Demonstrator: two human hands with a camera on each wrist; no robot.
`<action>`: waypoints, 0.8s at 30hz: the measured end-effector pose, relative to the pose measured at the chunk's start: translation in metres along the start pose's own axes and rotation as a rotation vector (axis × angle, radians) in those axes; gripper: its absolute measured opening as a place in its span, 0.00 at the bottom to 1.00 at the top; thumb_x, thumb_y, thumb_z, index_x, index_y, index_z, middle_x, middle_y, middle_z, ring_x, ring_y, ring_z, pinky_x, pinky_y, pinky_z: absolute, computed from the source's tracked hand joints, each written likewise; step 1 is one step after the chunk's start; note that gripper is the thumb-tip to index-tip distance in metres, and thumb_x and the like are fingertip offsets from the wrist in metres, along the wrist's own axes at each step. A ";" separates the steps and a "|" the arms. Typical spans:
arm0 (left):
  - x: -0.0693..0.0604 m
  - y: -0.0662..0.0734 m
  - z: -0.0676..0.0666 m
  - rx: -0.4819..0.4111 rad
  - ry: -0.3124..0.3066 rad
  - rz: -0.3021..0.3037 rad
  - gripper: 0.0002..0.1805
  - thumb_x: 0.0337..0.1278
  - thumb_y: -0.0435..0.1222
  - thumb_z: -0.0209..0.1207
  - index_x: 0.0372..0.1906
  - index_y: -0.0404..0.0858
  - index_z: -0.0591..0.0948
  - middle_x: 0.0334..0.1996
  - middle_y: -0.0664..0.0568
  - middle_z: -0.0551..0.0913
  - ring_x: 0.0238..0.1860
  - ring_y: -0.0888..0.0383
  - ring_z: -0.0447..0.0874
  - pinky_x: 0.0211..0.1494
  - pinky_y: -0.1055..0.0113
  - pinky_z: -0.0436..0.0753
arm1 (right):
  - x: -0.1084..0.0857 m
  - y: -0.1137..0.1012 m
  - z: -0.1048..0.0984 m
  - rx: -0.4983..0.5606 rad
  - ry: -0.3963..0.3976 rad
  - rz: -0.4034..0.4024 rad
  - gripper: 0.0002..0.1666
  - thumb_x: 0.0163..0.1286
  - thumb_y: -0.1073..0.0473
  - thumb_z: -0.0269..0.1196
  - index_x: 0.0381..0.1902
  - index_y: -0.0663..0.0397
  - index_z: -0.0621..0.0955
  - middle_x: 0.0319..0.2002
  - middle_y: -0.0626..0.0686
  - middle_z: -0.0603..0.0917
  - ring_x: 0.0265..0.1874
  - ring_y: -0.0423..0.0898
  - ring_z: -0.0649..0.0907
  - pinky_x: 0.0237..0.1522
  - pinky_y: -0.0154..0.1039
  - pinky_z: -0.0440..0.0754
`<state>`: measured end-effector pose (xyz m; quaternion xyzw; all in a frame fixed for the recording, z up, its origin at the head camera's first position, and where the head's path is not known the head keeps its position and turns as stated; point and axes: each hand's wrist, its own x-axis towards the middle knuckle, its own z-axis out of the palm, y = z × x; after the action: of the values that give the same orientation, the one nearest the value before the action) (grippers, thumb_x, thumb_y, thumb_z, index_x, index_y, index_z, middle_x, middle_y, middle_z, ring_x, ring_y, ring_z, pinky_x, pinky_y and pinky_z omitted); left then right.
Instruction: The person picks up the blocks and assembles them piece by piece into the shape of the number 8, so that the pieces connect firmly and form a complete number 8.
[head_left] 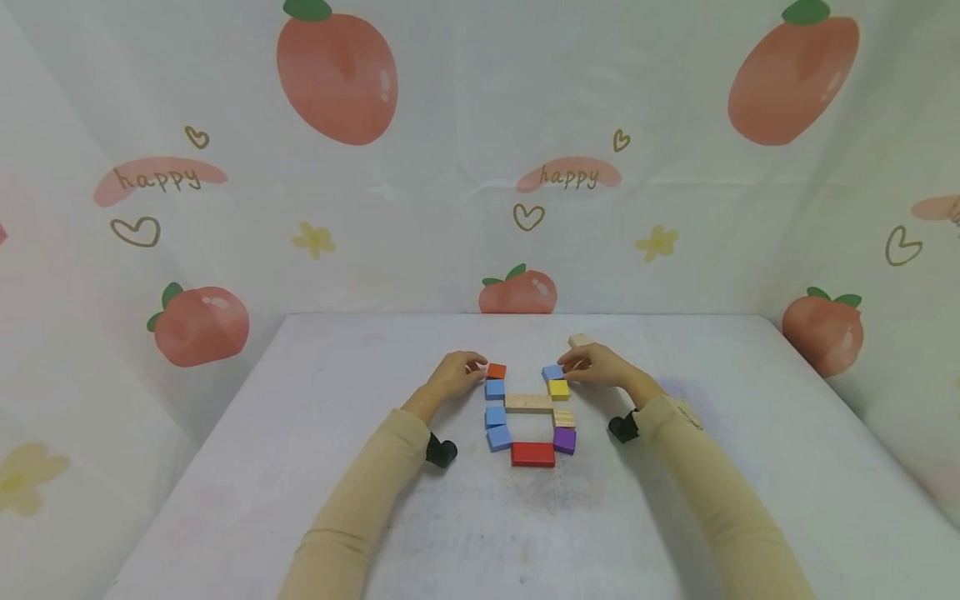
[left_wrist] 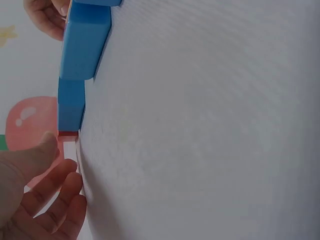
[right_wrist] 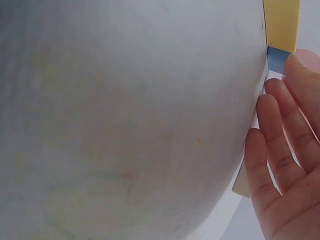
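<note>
My left hand (head_left: pixel 459 373) is beside the orange-red block (head_left: pixel 497 371) at the far left of a block outline, thumb and fingers loosely bent and apart. In the left wrist view a sliver of that red block (left_wrist: pixel 68 134) shows past the blue blocks (left_wrist: pixel 86 42), near the thumb tip. At the far right of the outline, my right hand (head_left: pixel 592 367) has its fingertips at a blue block (head_left: pixel 552 372), which abuts a yellow block (head_left: pixel 558 390). The right wrist view shows the thumb over the blue block's (right_wrist: pixel 277 59) corner, with the other fingers fairly straight.
A long wooden block (head_left: pixel 528 404) spans the outline's middle. Nearer are a striped wooden block (head_left: pixel 564 419), a purple block (head_left: pixel 565 440), more blue blocks (head_left: pixel 498 438) and a red block (head_left: pixel 533 454). A pale wooden block (head_left: pixel 578 340) lies behind my right hand.
</note>
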<state>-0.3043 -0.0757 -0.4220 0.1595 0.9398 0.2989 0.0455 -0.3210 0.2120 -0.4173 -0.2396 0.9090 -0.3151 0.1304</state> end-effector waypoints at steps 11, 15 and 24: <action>-0.011 -0.007 -0.009 -0.126 -0.051 -0.026 0.12 0.52 0.38 0.65 0.40 0.37 0.81 0.38 0.47 0.82 0.39 0.56 0.78 0.42 0.67 0.78 | -0.001 0.000 -0.001 0.000 0.007 0.015 0.18 0.64 0.61 0.62 0.51 0.63 0.78 0.45 0.62 0.83 0.44 0.53 0.82 0.49 0.46 0.80; -0.012 -0.007 -0.009 -0.126 -0.084 -0.019 0.14 0.47 0.39 0.67 0.39 0.37 0.82 0.38 0.48 0.83 0.38 0.57 0.77 0.41 0.69 0.77 | -0.003 0.000 -0.003 0.001 0.014 0.026 0.18 0.64 0.61 0.61 0.50 0.64 0.78 0.44 0.62 0.83 0.43 0.53 0.82 0.49 0.46 0.81; -0.015 -0.003 -0.009 -0.075 -0.106 -0.014 0.16 0.46 0.40 0.68 0.42 0.39 0.82 0.39 0.48 0.81 0.40 0.56 0.76 0.45 0.67 0.76 | -0.008 0.000 -0.006 -0.023 0.033 0.035 0.17 0.64 0.61 0.61 0.50 0.63 0.79 0.44 0.61 0.83 0.43 0.54 0.82 0.48 0.47 0.80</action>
<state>-0.2926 -0.0877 -0.4165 0.1666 0.9252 0.3248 0.1034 -0.3164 0.2195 -0.4118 -0.2201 0.9186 -0.3061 0.1181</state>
